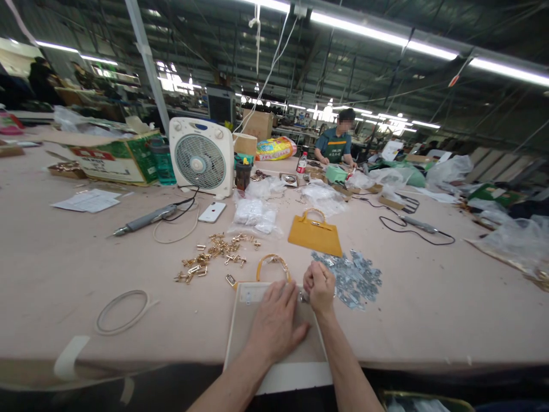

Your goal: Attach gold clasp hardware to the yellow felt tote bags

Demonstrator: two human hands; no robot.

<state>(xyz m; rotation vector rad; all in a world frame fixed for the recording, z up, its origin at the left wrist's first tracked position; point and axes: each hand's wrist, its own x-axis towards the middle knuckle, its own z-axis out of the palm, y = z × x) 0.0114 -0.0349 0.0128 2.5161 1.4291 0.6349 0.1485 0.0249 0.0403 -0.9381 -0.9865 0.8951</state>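
A bag panel (274, 375) with a pale inner face lies at the table's front edge, its lower end jutting past the edge. Its yellow handle (274, 258) points away from me, and a gold buckle (231, 280) sticks out at its upper left corner. My left hand (277, 320) rests flat on the panel with its fingers stretched out. Over the upper right corner, my right hand (319, 286) is closed; what it may hold is hidden. A small shiny metal bit (303, 296) shows beside that hand. Grey metal plates (354, 277) lie in a pile to its right.
Gold fittings (214, 254) are heaped at the left, near a phone (212, 212), an electric screwdriver (146, 220) and a fan (201, 157). A yellow bag piece (315, 232) lies ahead. Another screwdriver (418, 224) is at the right. A co-worker (335, 143) sits across the table.
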